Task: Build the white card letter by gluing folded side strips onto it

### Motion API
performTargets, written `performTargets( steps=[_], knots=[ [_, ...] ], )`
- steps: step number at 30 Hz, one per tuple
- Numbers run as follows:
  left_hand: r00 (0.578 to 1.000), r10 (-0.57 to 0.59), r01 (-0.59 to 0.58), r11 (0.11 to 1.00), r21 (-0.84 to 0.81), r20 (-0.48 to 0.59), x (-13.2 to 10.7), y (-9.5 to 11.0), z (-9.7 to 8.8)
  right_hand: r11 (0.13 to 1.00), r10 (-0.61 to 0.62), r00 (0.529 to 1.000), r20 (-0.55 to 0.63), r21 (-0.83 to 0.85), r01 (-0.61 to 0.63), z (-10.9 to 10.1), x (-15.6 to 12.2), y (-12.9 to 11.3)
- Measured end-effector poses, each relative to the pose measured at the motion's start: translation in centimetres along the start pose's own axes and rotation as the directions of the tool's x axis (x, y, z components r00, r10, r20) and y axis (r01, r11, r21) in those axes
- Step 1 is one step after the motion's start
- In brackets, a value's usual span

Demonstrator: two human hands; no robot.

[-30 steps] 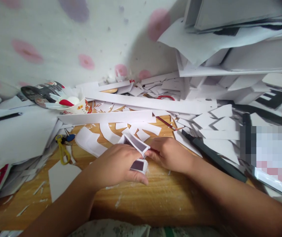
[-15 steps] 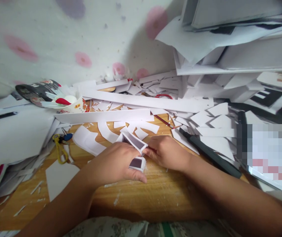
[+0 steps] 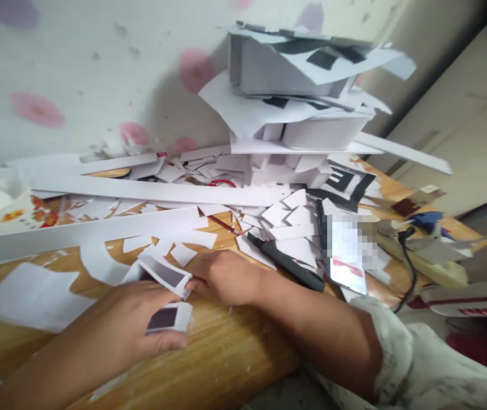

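Note:
A small white card model with dark window openings (image 3: 167, 277) rests on the wooden table (image 3: 226, 353) between my hands. My left hand (image 3: 130, 327) is closed round its lower part, thumb under the bottom window piece (image 3: 166, 318). My right hand (image 3: 224, 277) pinches the model's right corner with closed fingers. White card offcuts lie all round.
Long white card strips (image 3: 98, 228) lie behind the hands. A black utility knife (image 3: 288, 263) and a red pencil (image 3: 222, 223) lie to the right. A tall stack of white card and boxes (image 3: 294, 108) rises at the back. Cables and a blue object (image 3: 422, 222) sit far right.
The view has swung to the right and blurred, showing the table's right end. Both hands keep their hold on the card model, which has hardly moved on the table.

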State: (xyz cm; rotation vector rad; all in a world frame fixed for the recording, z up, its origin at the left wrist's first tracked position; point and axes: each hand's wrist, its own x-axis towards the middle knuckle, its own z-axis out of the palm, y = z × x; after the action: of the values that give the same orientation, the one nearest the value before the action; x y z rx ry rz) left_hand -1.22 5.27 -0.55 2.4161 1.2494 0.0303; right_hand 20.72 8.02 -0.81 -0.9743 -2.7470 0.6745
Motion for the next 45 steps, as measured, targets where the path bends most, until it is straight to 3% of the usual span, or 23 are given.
performTargets(
  steps=[3, 8, 11, 18, 20, 22, 24, 26, 29, 32, 36, 45],
  knots=[
    [0.999, 0.030, -0.032, 0.998, 0.057, 0.029, 0.1, -0.9, 0.5, 0.999, 0.024, 0.999, -0.021, -0.045, -0.025, 0.3, 0.3, 0.0],
    [0.979, 0.195, -0.191, 0.979, 0.067, -0.063, 0.2, -2.0, 0.9, 0.998, 0.035, 0.999, 0.015, -0.048, -0.034, 0.1, 0.4, -0.1],
    [0.982, 0.179, -0.175, 0.983, 0.063, -0.063, 0.4, -1.7, 0.7, 1.000, 0.022, 0.999, 0.039, -0.004, -0.021, -0.2, 0.2, 0.3],
    [0.998, 0.027, -0.029, 0.999, 0.040, 0.048, -1.1, 1.1, -1.6, 0.997, -0.059, 0.997, -0.052, 0.038, 0.061, -0.1, -0.9, 1.3],
    [1.000, 0.003, -0.003, 1.000, 0.009, 0.025, -2.0, 1.5, -3.2, 0.997, -0.059, 0.994, -0.092, 0.053, 0.064, 0.1, -1.0, 1.5],
    [0.992, -0.088, 0.091, 0.995, 0.031, -0.093, -3.2, 1.2, -4.9, 0.997, -0.046, 0.990, -0.131, 0.059, 0.054, 0.3, -1.0, 1.8],
    [0.939, -0.224, 0.252, 0.965, 0.078, -0.262, -4.5, 0.5, -6.3, 0.998, -0.023, 0.986, -0.167, 0.053, 0.032, 0.5, -0.9, 2.0],
    [0.866, -0.350, 0.409, 0.907, 0.102, -0.358, -5.8, -0.3, -7.0, 0.999, 0.006, 0.979, -0.203, 0.043, 0.002, 0.6, -0.8, 2.0],
    [0.826, -0.485, 0.528, 0.844, 0.094, -0.287, -7.4, -0.8, -6.6, 0.999, 0.036, 0.969, -0.244, 0.039, -0.027, 0.6, -0.9, 1.9],
    [0.828, -0.518, 0.538, 0.842, 0.040, -0.215, -7.9, -0.3, -4.8, 0.998, 0.054, 0.963, -0.263, 0.043, -0.044, 0.6, -1.0, 1.7],
    [0.852, -0.474, 0.484, 0.875, -0.013, -0.222, -7.4, 0.6, -2.9, 0.997, 0.079, 0.960, -0.269, 0.042, -0.071, 0.7, -0.9, 1.8],
    [0.932, -0.320, 0.326, 0.945, 0.010, -0.170, -6.3, 0.7, -2.4, 0.993, 0.117, 0.927, -0.356, 0.015, -0.119, 0.8, -0.7, 2.6]
  ],
)
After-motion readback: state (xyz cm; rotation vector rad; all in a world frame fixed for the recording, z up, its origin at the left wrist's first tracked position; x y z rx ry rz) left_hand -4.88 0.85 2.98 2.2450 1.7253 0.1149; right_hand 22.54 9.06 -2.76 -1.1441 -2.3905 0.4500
